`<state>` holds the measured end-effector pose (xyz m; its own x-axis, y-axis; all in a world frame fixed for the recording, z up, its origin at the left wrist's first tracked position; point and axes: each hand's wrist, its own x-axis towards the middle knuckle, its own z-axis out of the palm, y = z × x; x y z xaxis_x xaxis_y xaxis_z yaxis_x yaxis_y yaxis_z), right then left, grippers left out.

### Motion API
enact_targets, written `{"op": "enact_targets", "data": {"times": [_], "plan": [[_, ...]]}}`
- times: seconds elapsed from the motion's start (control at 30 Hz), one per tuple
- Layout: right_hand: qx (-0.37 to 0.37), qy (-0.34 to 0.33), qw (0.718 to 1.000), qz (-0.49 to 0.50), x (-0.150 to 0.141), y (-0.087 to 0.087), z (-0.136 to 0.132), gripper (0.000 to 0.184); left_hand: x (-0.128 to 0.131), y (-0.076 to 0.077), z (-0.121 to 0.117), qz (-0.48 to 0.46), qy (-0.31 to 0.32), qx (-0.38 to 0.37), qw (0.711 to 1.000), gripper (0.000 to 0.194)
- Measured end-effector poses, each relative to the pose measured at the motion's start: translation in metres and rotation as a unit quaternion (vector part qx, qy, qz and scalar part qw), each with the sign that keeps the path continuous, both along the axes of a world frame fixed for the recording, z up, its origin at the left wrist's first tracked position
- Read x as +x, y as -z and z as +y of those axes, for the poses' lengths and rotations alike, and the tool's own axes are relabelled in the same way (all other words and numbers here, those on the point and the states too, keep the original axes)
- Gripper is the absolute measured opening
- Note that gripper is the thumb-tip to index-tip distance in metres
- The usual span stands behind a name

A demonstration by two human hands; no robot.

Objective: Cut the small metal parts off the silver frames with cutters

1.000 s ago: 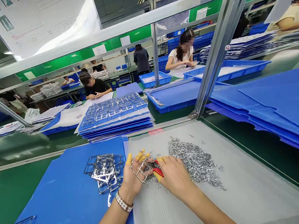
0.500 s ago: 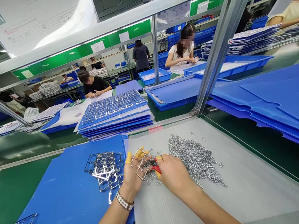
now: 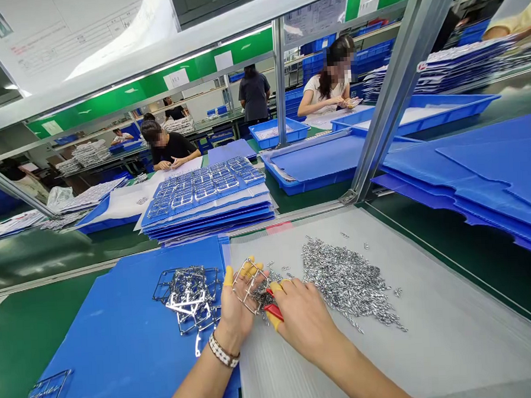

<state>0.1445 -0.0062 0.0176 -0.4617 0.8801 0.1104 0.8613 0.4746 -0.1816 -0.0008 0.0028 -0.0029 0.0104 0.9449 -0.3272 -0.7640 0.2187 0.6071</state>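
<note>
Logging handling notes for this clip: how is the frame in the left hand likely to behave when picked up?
The frame is probably light, being only thin bars with open gaps. It looks fairly stiff: its bars appear straight in the left hand. Its shiny finish may make it slippery.

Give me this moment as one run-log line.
left hand: holding metal frame | right hand: gripping red-handled tool beside the frame | small metal parts: heaped on grey sheet

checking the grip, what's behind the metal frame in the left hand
Behind the metal frame is the left hand, partly visible through the gaps, with yellow finger covers. Whatever lies beneath that hand is hidden.
</note>
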Motion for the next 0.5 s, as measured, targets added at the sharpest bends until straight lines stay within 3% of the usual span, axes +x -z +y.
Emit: {"op": "enact_targets", "data": {"times": [0.3,0.5], "plan": [[-0.005,0.003,0.999,-0.031,-0.001,-0.003,-0.001,0.015,0.002,-0.003,-0.002,0.005,-0.012,0.016,1.000,0.048],[0.014,0.021,1.000,0.007,0.026,0.000,0.001,0.010,0.010,0.004,-0.004,0.049,0.015,0.024,0.998,0.053]]}}
